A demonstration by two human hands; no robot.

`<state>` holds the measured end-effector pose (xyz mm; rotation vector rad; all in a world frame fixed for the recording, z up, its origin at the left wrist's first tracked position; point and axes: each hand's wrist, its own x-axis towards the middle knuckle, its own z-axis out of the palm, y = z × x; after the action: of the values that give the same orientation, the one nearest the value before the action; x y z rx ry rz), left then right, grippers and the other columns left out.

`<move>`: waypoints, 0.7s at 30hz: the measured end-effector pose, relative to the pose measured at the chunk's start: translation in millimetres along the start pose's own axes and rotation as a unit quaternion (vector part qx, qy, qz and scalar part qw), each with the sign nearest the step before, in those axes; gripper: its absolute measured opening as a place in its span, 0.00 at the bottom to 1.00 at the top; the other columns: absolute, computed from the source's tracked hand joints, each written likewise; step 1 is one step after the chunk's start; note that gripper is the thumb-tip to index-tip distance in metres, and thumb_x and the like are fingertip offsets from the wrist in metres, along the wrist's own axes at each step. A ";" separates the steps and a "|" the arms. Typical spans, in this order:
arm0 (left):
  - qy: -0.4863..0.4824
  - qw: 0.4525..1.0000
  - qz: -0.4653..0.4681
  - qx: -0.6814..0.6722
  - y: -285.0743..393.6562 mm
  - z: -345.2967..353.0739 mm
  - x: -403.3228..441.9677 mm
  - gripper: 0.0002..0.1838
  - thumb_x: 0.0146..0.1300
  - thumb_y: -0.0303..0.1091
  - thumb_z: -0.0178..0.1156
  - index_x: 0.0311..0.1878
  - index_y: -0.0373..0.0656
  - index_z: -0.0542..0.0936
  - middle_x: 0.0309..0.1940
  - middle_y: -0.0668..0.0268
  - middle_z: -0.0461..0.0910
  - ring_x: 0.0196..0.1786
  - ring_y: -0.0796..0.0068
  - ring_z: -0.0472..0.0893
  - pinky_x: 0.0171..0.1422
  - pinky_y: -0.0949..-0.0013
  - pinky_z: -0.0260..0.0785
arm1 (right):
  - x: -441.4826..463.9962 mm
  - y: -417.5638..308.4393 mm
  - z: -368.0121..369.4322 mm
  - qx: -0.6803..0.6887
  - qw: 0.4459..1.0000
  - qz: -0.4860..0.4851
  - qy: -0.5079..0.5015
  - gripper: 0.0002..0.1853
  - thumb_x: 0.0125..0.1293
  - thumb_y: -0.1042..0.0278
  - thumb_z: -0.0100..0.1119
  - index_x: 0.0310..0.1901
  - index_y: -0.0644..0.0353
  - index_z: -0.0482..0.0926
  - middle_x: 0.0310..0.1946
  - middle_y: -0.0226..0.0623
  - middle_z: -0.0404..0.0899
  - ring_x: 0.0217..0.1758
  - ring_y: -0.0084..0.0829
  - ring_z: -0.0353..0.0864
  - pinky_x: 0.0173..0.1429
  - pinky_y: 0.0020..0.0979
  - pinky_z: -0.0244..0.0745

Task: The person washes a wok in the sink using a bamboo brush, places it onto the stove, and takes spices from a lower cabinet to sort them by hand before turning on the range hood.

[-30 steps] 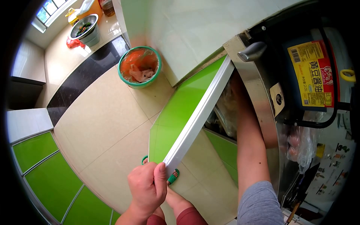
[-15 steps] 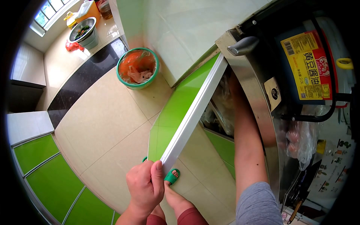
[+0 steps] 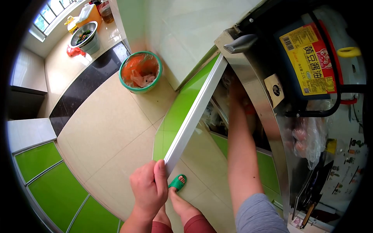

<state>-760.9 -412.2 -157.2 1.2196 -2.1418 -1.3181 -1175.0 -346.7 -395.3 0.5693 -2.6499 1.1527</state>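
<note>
Cabinet door (image 3: 179,112) sits within your left hand (image 3: 149,184), fingers clamped on its white edge (image 3: 195,116), likely keeping access for your right hand (image 3: 237,91); those fingers are shadowed, can't tell.

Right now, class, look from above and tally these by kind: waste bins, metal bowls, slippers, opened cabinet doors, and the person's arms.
Waste bin: 1
Metal bowl: 1
Slipper: 1
Opened cabinet door: 1
Arms (left arm, right arm): 2
Total: 6
</note>
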 end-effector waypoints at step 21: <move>-0.091 0.991 -0.043 -0.082 59.4 110.3 -57.8 0.19 0.72 0.43 0.44 0.31 0.38 0.73 0.19 0.53 0.72 0.22 0.51 0.73 0.28 0.57 0.64 | -165.2 -57.1 -215.7 0.320 0.899 0.296 -0.049 0.11 0.65 0.72 0.59 0.46 0.69 0.76 0.37 0.34 0.77 0.39 0.26 0.74 0.43 0.22 0.69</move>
<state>-829.6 -292.6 -154.8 1.1758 -2.0704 -1.6664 -995.7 -179.4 -265.3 -0.1424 -2.5508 2.2553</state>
